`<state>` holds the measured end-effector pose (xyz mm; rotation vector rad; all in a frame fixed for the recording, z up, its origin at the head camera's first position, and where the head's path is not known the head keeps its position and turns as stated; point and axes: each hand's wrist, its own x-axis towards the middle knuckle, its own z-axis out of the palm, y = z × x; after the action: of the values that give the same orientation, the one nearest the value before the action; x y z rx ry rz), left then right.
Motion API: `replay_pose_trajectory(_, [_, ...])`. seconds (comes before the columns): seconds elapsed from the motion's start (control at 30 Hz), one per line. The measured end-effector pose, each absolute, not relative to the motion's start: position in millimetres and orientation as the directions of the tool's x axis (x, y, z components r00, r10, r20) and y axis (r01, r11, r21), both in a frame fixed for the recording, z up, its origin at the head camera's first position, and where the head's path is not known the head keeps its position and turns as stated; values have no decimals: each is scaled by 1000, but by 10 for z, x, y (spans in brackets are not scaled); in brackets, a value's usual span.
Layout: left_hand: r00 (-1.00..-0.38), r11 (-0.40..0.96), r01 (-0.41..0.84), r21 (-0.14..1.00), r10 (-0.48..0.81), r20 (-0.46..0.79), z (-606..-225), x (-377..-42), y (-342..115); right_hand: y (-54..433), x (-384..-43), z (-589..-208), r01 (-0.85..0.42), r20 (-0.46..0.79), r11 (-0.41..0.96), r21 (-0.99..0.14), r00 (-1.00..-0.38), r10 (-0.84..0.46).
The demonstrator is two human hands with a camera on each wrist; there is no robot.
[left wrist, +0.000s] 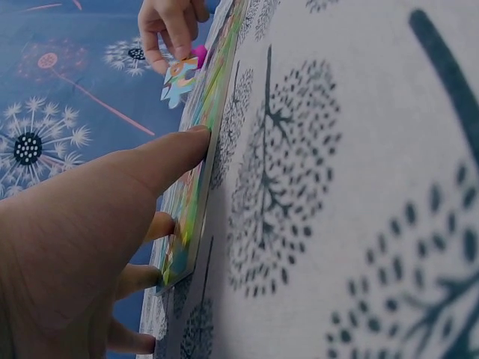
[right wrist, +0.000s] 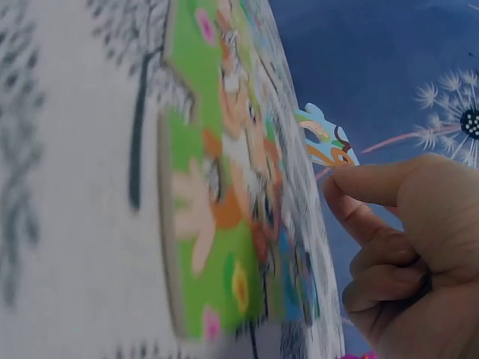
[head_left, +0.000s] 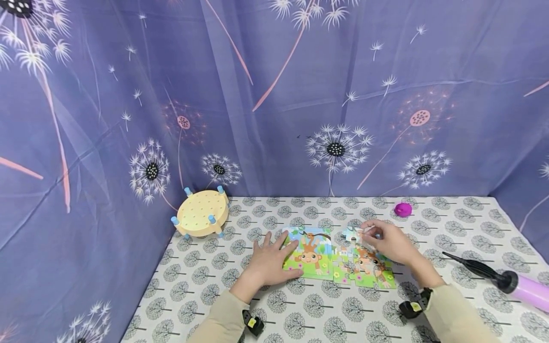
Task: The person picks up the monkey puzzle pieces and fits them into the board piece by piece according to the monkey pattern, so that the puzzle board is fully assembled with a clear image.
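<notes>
My right hand (head_left: 388, 242) pinches a jigsaw puzzle piece (head_left: 351, 234) between thumb and fingertips. That piece, light blue with some orange and brown (right wrist: 323, 134), is raised off the table. Below it lies a partly assembled monkey jigsaw puzzle (head_left: 364, 272), with green grass and pink flowers along its near side. Left of the puzzle, side by side with it, is a picture board (head_left: 306, 252) of a monkey hanging from a branch. My left hand (head_left: 271, 261) rests at the board's left edge with fingers spread and straight; its thumb (left wrist: 176, 155) touches the near edge.
A yellow oval stool-like toy with blue pegs (head_left: 202, 213) stands at the back left. A small magenta object (head_left: 403, 209) sits at the back right. At the right lies a pink-and-black hand pump (head_left: 510, 282). Dandelion-patterned curtains (head_left: 274, 119) hang behind the tree-print tablecloth (head_left: 315, 305).
</notes>
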<state>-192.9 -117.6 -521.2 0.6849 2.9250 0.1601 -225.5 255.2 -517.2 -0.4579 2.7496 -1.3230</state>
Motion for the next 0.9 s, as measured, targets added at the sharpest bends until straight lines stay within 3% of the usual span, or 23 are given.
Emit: replay_pose_trajectory(0.9, [-896, 901, 414, 127, 428, -116, -5197, -1947, -1164, 1421, -2419, -5255, -99, 8, 499, -861, -983, -181])
